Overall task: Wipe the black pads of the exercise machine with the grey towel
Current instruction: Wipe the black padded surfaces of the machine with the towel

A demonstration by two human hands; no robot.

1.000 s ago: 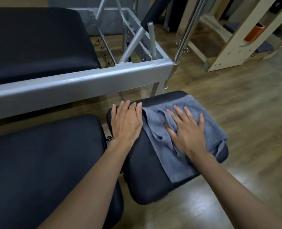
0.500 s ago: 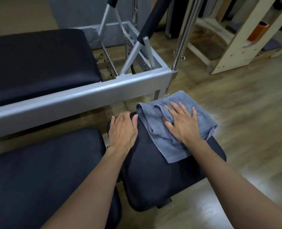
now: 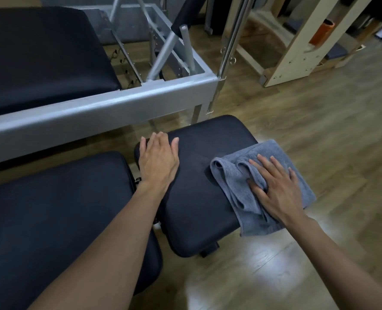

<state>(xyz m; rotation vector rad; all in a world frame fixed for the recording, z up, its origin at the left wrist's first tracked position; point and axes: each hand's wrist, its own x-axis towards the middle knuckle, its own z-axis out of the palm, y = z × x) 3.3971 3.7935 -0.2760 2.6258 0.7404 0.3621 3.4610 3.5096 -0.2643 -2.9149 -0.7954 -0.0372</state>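
A small black pad (image 3: 199, 189) lies in the middle, with a larger black pad (image 3: 55, 220) to its left. The grey towel (image 3: 234, 175) is bunched on the small pad's right side and hangs over its right edge. My right hand (image 3: 275, 189) lies flat on the towel with fingers spread, pressing it down. My left hand (image 3: 158, 159) rests palm down on the small pad's far left corner, fingers curled over the edge, holding nothing.
A grey metal frame (image 3: 96, 110) with another black pad (image 3: 40, 59) runs across the back left. A chrome pole (image 3: 230, 45) rises at its corner. A wooden rack (image 3: 297, 52) with an orange roller (image 3: 322, 32) stands at the back right on wooden floor (image 3: 319, 130).
My right hand has slid the towel from the pad's far side toward its right edge. The left hand stayed on the pad's far left corner. The view shifted a little.
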